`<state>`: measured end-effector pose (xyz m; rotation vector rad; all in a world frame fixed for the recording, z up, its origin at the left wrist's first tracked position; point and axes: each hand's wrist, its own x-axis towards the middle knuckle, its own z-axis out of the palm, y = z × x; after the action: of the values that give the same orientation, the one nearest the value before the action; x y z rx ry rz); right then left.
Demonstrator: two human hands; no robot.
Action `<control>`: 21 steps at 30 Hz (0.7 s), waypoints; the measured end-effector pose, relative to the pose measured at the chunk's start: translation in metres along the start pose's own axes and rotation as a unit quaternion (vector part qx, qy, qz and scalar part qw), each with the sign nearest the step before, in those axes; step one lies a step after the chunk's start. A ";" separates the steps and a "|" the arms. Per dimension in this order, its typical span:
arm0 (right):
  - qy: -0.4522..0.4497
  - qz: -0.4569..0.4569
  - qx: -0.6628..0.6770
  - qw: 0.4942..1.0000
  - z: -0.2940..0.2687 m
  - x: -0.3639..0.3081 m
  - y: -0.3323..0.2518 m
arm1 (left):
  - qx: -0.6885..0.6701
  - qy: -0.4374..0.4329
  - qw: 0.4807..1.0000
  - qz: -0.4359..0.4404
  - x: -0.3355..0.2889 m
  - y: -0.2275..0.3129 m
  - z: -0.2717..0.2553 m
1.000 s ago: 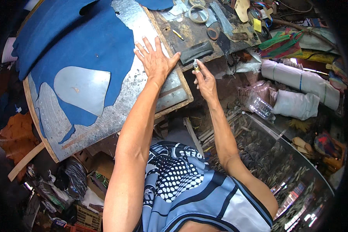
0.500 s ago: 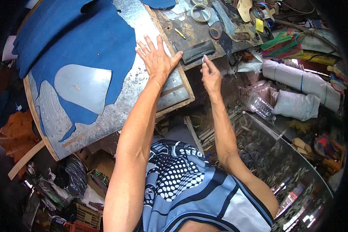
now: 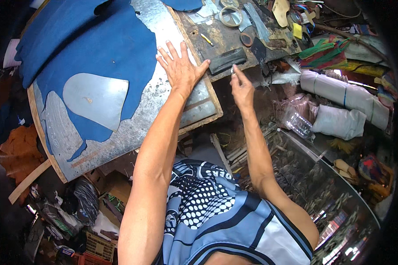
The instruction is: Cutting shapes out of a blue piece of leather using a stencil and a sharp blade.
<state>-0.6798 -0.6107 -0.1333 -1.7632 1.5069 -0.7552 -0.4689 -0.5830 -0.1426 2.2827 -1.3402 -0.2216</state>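
Between the pencil (image 3: pixel 206 39) and the right hand (image 3: pixel 242 90) — pinching a small tool (image 3: pixel 232 70) — lies a black block (image 3: pixel 227 60), left hand (image 3: pixel 181 73) spread.

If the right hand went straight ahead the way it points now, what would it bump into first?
Most likely the dark block lying near the edge of the worn bench: the right hand, pinching a small tool, points almost at it. Depth is unclear, so tool and block may touch.
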 end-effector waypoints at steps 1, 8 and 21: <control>-0.051 0.068 0.035 0.996 0.005 -0.012 -0.023 | 0.002 0.001 1.000 -0.003 0.001 -0.004 0.000; -0.021 -0.031 0.009 0.999 0.003 -0.005 -0.014 | -0.005 0.011 1.000 0.000 -0.001 -0.002 0.001; -0.025 -0.002 0.026 0.999 -0.004 -0.004 -0.023 | -0.005 0.011 1.000 0.000 0.000 -0.003 0.000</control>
<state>-0.6701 -0.6054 -0.1127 -1.7346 1.4377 -0.7412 -0.4666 -0.5812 -0.1439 2.2715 -1.3255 -0.2025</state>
